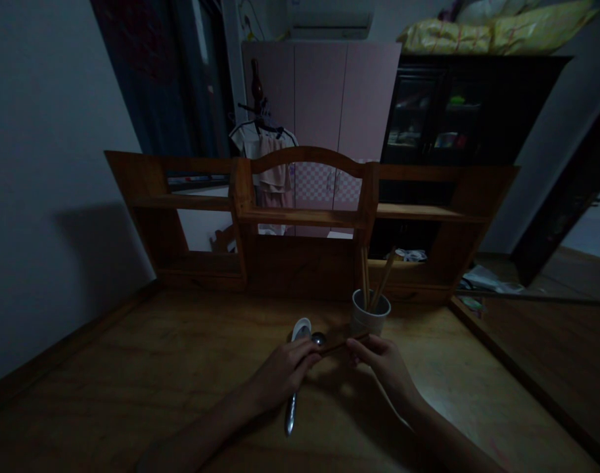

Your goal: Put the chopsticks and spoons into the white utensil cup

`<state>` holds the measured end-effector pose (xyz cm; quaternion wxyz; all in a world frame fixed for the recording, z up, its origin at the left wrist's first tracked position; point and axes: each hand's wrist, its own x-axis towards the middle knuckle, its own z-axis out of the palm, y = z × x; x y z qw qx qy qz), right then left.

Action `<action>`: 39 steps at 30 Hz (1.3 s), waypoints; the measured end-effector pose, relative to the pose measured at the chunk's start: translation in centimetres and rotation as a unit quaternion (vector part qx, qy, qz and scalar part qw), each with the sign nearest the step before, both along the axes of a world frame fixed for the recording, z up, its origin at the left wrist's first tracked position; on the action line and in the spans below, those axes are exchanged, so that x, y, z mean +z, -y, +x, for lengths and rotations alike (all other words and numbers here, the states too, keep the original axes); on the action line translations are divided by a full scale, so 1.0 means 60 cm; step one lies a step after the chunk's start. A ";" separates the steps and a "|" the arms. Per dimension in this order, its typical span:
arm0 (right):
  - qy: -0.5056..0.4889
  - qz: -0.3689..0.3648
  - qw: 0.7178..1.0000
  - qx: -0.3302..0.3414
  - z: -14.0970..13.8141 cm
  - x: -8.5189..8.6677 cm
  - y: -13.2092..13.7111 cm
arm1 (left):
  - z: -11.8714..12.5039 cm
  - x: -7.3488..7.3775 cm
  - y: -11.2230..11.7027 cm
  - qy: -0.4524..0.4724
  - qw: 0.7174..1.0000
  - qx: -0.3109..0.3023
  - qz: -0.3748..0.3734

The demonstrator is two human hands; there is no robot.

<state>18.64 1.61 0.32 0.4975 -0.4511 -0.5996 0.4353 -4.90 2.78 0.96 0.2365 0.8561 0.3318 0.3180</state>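
Note:
My left hand (pixel 284 373) and my right hand (pixel 384 365) are both closed on a thin brown chopstick (pixel 334 347). It runs nearly level between them, just above the wooden desk; whether it is one stick or a pair, I cannot tell. Right behind my right hand stands a pale cup (pixel 371 320) with several lighter chopsticks (pixel 382 281) leaning in it. A white spoon (pixel 301 326) and the round bowl of a metal spoon (pixel 319 339) lie beyond my left hand. Below that hand a shiny handle (pixel 290 417) shows; my hand hides which spoon it belongs to.
A wooden shelf unit (pixel 300 266) lines the desk's (pixel 191 368) back edge. The wall (pixel 48 197) is close on the left. A raised rim (pixel 526 381) bounds the desk on the right. Farther back are a pink wardrobe (pixel 319 98) and a dark cabinet (pixel 501 112).

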 end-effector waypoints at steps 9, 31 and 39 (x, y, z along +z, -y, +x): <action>0.011 -0.007 1.000 -0.009 0.000 -0.004 0.000 | 0.002 0.004 -0.001 -0.008 0.999 -0.004 -0.035; -0.067 -0.037 0.996 0.045 -0.004 0.003 0.005 | 0.000 0.020 0.004 -0.013 0.995 0.022 -0.092; -0.041 -0.037 0.998 0.037 -0.003 0.000 0.004 | 0.002 0.008 0.000 0.012 0.993 0.041 -0.114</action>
